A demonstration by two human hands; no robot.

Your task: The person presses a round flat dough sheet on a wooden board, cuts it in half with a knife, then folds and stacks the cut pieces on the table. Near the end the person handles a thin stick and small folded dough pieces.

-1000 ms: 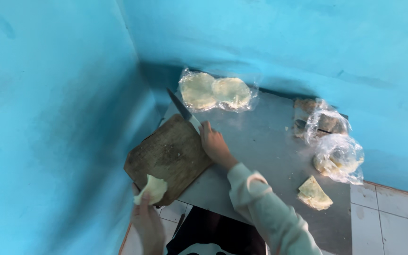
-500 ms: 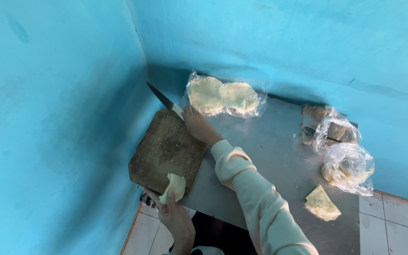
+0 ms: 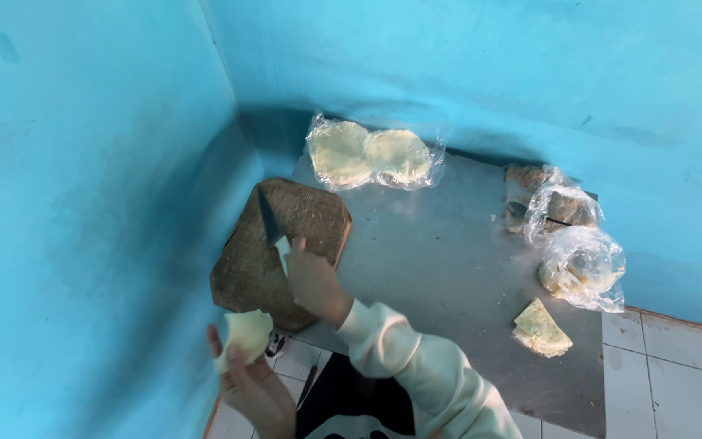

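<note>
Pale yellow and soft-looking, a folded flatbread (image 3: 245,333) sits pinched in the left hand (image 3: 255,389), held up off the near left corner of the table (image 3: 448,268). Its edge is rounded on top, and it seems doubled over on itself, though the blur makes the fold hard to read. The fingers curl round its lower edge from below.

The right hand (image 3: 312,280) is clenched round the pale handle of a knife (image 3: 271,229), whose dark blade points away from the person and lies over a worn wooden cutting board (image 3: 282,244). The board is brown, scored, with rounded corners, and rests at the left end of the grey metal table, near the turquoise wall (image 3: 83,203). A cream sleeve (image 3: 416,374) covers the right forearm.

At the far edge of the table lies a clear plastic bag (image 3: 371,154) with two round flatbreads side by side. On the right side stand two more crumpled plastic bags (image 3: 574,244), and a loose wedge of folded flatbread (image 3: 539,329) lies near the table's near right edge.
</note>
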